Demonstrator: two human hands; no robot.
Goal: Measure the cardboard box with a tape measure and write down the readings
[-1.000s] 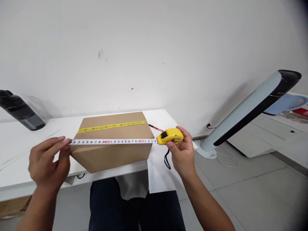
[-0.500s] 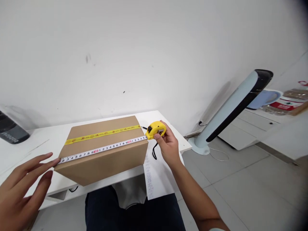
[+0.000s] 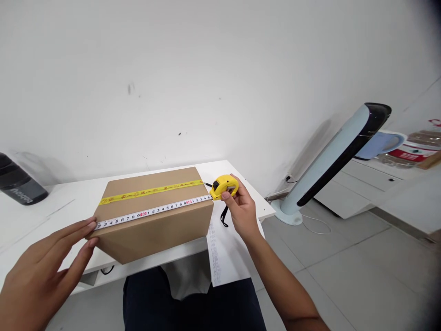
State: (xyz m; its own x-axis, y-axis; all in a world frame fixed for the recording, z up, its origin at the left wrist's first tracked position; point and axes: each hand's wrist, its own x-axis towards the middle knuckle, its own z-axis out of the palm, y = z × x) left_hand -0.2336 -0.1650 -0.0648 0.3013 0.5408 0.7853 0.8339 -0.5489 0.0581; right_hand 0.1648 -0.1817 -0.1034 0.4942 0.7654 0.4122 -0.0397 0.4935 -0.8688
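Note:
A brown cardboard box (image 3: 161,227) lies on the white table, with a strip of yellow printed packing tape (image 3: 155,190) along its top. The white blade (image 3: 155,211) of a tape measure stretches along the top near the front edge. My right hand (image 3: 243,209) is closed around the yellow tape measure case (image 3: 225,185) at the box's right end, and a black wrist strap dangles below. At the left corner, my left hand (image 3: 51,262) pinches the blade's end against the box, fingertips above and thumb on the side below. The blade's very tip is hidden under the fingers.
A sheet of paper with writing (image 3: 229,257) hangs over the table's (image 3: 246,188) front edge beside the box. A dark bottle (image 3: 20,181) lies tilted at the left. A tall tower fan (image 3: 330,158) stands right, before a white cabinet (image 3: 368,179) holding a blue mug and large bottle.
My left hand has moved right and closed its fingers and thumb on the box corner and blade end. The right hand still holds the case; the view has shifted slightly.

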